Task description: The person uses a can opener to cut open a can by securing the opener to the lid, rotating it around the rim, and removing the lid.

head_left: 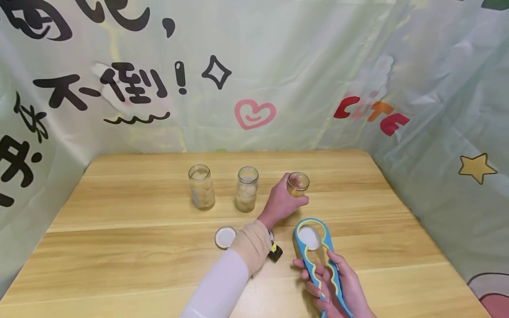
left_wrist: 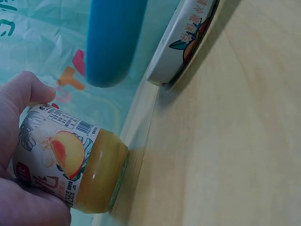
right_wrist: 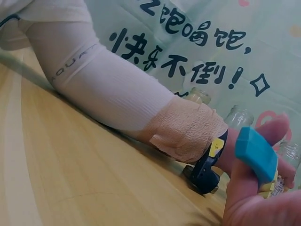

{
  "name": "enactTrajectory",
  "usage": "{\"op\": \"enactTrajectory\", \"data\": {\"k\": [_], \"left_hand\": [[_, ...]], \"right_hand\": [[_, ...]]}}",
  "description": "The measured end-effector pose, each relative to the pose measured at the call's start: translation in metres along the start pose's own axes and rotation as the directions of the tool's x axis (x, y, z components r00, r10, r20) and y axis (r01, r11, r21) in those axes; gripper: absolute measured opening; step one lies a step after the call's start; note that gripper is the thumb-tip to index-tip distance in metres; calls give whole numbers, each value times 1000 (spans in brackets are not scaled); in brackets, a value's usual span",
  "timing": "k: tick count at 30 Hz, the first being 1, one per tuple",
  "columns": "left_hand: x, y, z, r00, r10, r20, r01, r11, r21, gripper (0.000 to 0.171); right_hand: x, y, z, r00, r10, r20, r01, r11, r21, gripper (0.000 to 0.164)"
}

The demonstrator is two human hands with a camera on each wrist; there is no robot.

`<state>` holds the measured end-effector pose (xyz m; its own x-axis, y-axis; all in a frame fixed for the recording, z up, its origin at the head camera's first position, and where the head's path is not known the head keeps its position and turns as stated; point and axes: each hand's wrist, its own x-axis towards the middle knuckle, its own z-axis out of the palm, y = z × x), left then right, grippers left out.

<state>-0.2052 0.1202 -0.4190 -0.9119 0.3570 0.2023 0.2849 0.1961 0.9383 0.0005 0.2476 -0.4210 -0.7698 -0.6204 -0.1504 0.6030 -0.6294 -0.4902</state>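
My left hand [head_left: 281, 201] grips a glass jar [head_left: 298, 184] at the right end of a row, thumb and fingers around its side. In the left wrist view, that jar [left_wrist: 70, 160] has a peach-printed label and yellowish contents. No lid covers its mouth. Nearer the front, my right hand [head_left: 338, 287] holds a blue-and-yellow jar opener [head_left: 333, 278] by its handles. The opener's rounded loop appears over a white lid [head_left: 310, 237]. From the left wrist, the lid [left_wrist: 188, 42] shows a printed side, with a blue part of the opener [left_wrist: 115, 42] beside it.
Two uncovered glass jars with pale contents, one at left [head_left: 202, 190] and one in the middle [head_left: 247, 190], stand in the row. Another white lid [head_left: 225, 237] lies beside my left forearm. A printed curtain [head_left: 278, 66] hangs behind the wooden table [head_left: 119, 265].
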Motion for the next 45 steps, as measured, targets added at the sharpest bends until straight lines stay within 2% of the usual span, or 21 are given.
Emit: {"op": "enactTrajectory", "data": {"k": [5, 8, 14, 17, 19, 25, 28, 31, 35, 38, 39, 41, 43, 45], "left_hand": [[0, -2, 1, 1000, -10, 3, 10, 1000, 3, 40], [-1, -2, 1, 1000, -17, 8, 17, 1000, 12, 40], [0, 0, 1, 1000, -4, 4, 4, 1000, 5, 41], [-1, 1, 0, 1000, -8, 4, 8, 1000, -8, 44], [-3, 1, 0, 1000, -14, 7, 14, 1000, -24, 49], [-6, 1, -1, 999, -29, -22, 28, 998, -59, 82], [-8, 5, -2, 999, -12, -48, 8, 997, -82, 86], [-11, 9, -4, 998, 0, -55, -4, 997, -82, 85], [-20, 17, -8, 999, -11, -38, 13, 999, 37, 88], [-29, 24, -12, 999, -38, -18, 40, 985, 170, 91], [-32, 26, -14, 999, -48, -15, 50, 976, 211, 91], [-40, 31, -19, 997, -73, -9, 73, 958, 278, 91], [-47, 37, -25, 996, -85, 6, 78, 938, 337, 92], [-55, 43, -32, 996, -85, 37, 63, 915, 398, 92]], "right_hand": [[0, 2, 1, 999, 35, -29, -34, 999, 12, 84], [-1, 4, 1, 999, 34, -16, -34, 999, 15, 84], [-2, 0, 3, 999, -19, 38, 21, 998, -51, 87], [-7, -4, 4, 998, -45, 36, 48, 996, -72, 89], [-11, -8, 4, 997, -64, 30, 67, 994, -83, 90], [-26, -22, 2, 995, -95, 29, 98, 991, -96, 93], [-35, -30, 2, 996, -92, -9, 90, 987, -130, 91], [-43, -40, 4, 993, -76, -89, 59, 982, -178, 87], [-51, -52, 9, 981, -96, -171, 51, 966, -255, 78], [-57, -60, 10, 964, -158, -216, 67, 923, -378, 70], [-59, -61, 11, 953, -185, -241, 65, 900, -432, 68], [-61, -63, 11, 924, -243, -296, 41, 831, -554, 64], [-61, -64, 10, 875, -310, -371, -20, 742, -670, 64], [-60, -63, 9, 811, -378, -447, -111, 650, -751, 68]]}}
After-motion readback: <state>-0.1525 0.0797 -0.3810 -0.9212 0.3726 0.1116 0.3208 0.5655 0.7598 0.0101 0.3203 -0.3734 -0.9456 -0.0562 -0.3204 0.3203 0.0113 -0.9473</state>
